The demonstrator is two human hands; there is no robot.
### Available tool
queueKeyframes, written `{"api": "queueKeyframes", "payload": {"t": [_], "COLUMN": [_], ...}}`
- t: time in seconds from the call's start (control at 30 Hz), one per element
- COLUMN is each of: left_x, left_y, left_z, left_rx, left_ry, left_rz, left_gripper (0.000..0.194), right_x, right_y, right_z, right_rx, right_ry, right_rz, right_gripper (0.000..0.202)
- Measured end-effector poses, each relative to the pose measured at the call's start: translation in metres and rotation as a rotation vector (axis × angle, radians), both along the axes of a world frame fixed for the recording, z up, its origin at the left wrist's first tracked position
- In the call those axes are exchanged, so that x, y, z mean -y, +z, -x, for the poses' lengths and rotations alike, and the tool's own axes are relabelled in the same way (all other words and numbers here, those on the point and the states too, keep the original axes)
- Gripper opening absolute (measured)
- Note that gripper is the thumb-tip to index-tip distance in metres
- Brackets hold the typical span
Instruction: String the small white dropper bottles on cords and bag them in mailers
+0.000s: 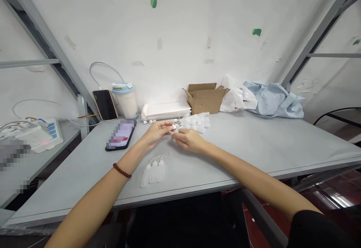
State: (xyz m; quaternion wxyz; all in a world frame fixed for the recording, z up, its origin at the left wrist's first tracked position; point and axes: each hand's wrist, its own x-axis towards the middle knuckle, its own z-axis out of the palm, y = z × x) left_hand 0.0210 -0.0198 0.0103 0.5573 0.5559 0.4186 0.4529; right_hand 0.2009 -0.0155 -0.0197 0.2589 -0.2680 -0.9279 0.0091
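My left hand (158, 132), with a dark red bead bracelet (122, 170) on its wrist, pinches a small white piece (174, 127) between thumb and fingers. Close beside it, my right hand (190, 139) has its fingers curled together; whatever they hold is hidden. Just behind both hands lies a loose heap of translucent white tags (197, 122). Nearer the table's front edge, three similar white tags (153, 172) with thin white cords lie side by side, apart from my hands.
A flat white stack (166, 109), an open cardboard box (207, 99), a white plastic bag (238, 96) and light blue cloth (275, 99) line the wall. Leftward are a lit phone (121, 135), a lidded cup (126, 101), a charging phone (105, 105) and a power strip (50, 137).
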Motion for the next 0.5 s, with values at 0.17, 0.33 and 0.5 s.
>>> {"api": "queueKeyframes", "payload": {"t": [0.17,0.33,0.5], "left_x": [0.0008,-0.0034,-0.0073], "left_y": [-0.0021,-0.0062,-0.0095], "left_z": [-0.0026,-0.0004,0.0005], "left_rx": [-0.055,-0.144,-0.219], "left_ry": [0.004,-0.002,0.015], "left_rz": [-0.015,-0.118,-0.214], "left_gripper": [0.035,0.036,0.034], "right_x": [-0.0036,-0.006,-0.0106], "right_y": [-0.0048,-0.0085,-0.0098], "right_z": [0.0025,0.0036,0.0034], "right_rx": [0.047,-0.049,-0.081], "right_ry": [-0.003,0.017,0.021], "right_rz": [0.014,0.125,0.234], "right_gripper": [0.02,0.021,0.022]}}
